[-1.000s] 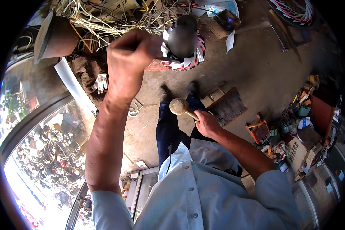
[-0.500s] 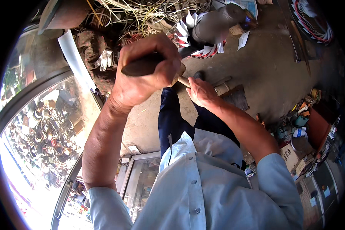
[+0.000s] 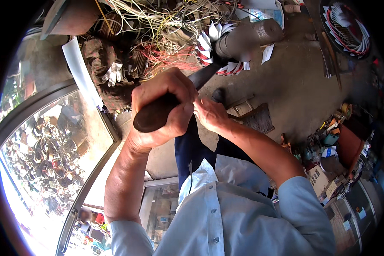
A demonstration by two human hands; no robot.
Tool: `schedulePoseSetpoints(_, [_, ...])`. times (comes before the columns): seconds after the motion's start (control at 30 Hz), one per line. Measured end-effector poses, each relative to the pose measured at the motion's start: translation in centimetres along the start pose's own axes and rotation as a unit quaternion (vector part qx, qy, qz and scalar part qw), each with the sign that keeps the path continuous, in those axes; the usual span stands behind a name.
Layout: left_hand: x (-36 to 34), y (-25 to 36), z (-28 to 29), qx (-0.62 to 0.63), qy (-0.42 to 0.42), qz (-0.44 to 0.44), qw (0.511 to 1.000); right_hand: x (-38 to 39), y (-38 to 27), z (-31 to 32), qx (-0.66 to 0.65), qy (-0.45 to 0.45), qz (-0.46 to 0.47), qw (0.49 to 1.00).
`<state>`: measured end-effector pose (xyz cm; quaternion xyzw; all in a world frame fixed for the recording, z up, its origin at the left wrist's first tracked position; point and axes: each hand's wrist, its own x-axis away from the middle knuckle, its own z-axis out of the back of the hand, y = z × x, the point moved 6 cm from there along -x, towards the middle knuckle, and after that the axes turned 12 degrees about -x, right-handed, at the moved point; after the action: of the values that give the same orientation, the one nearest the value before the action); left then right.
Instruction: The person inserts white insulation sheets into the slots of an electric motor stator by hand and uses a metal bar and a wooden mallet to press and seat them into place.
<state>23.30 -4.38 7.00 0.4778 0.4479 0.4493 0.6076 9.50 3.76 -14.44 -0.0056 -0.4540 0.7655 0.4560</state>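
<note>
My left hand (image 3: 164, 104), raised at the middle, wraps round a thick dark handle (image 3: 151, 116). The shaft (image 3: 205, 73) runs away to the upper right and meets a heavy grey cylinder (image 3: 249, 39), which looks like a mallet's head. Against the left fist lies my right hand (image 3: 210, 114), its fingers closed; whatever they grip is hidden. Behind the cylinder sits a round motor core (image 3: 205, 47) with red windings and white paper strips standing out of its slots.
Tangled wire (image 3: 179, 15) heaps up at the far side. A pair of white gloves (image 3: 114, 74) lies on dark cloth at left, beside a glass door (image 3: 51, 96). Another wound core (image 3: 347, 32) is at far right. Tools and boxes (image 3: 328, 170) crowd the right side.
My left hand has come lower and nearer with the handle. The right hand has shifted left against it, and the pale stick seen in its fingers earlier is now hidden.
</note>
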Motion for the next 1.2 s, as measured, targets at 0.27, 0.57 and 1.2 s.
schedulePoseSetpoints(0.27, [0.6,-0.3,0.4,-0.014,-0.006,-0.026,1.0,-1.8,0.1,-1.9,-0.043,0.025,-0.11,0.993])
schedulePoseSetpoints(0.57, [0.2,-0.1,0.6,0.004,-0.001,0.029,1.0,-0.2,3.3,-1.9,-0.114,0.046,-0.117,0.986])
schedulePoseSetpoints(1.2, [-1.8,8.0,-2.0,0.057,0.327,-0.06,0.941,17.9,16.4,13.9,-0.13,0.047,-0.311,0.94])
